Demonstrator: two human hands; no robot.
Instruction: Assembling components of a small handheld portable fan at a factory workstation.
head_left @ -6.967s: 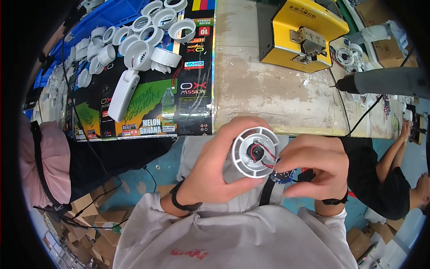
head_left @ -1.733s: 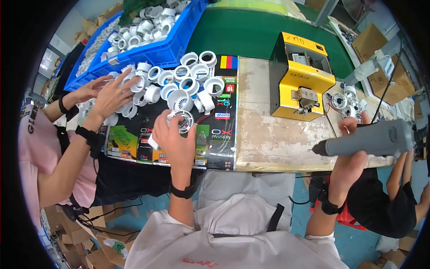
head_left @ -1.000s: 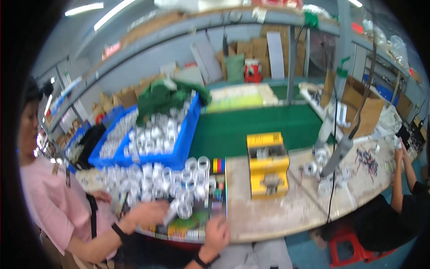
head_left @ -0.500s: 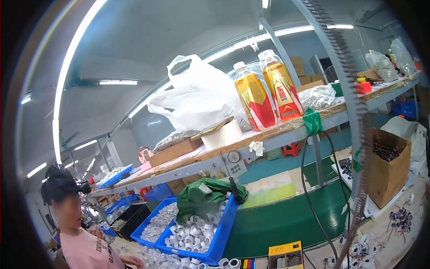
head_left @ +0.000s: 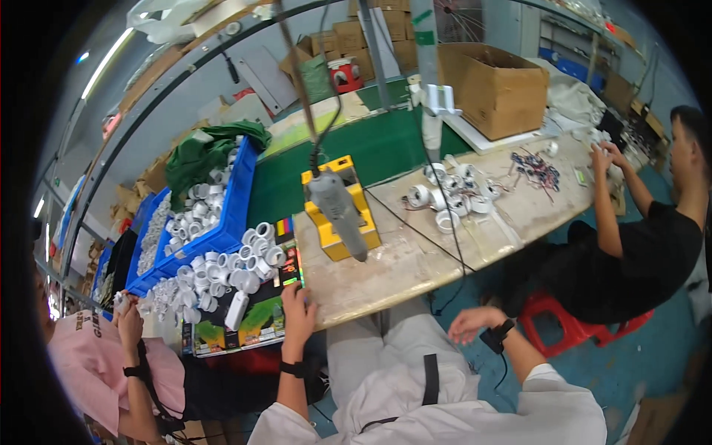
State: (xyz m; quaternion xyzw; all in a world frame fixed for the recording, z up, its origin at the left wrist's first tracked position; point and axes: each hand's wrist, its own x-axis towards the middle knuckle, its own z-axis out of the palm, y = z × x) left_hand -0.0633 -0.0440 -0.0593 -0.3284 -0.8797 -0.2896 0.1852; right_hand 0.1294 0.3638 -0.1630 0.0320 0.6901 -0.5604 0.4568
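Observation:
My left hand [head_left: 298, 310] rests on the front edge of the worktable, fingers apart and holding nothing. Beside it is a colourful printed board [head_left: 256, 324] with a pile of white plastic rings [head_left: 211, 274] on it. Out past the table edge, to the right of my lap, my right hand [head_left: 475, 324] hangs in the air, its fingers loosely stretched and empty. A grey electric screwdriver [head_left: 340, 215] hangs on a cord in front of a yellow box [head_left: 330, 243].
A blue bin [head_left: 237, 215] full of white rings stands at left, a green cloth [head_left: 208, 152] over it. White round parts with wires [head_left: 452, 194] lie right of the yellow box, near a cardboard box [head_left: 493, 89]. Co-workers sit left and right, one on a red stool [head_left: 552, 326].
The view has swung down and to the right, from the shelf with bottles to the worktable. Both my hands and my lap are now in sight.

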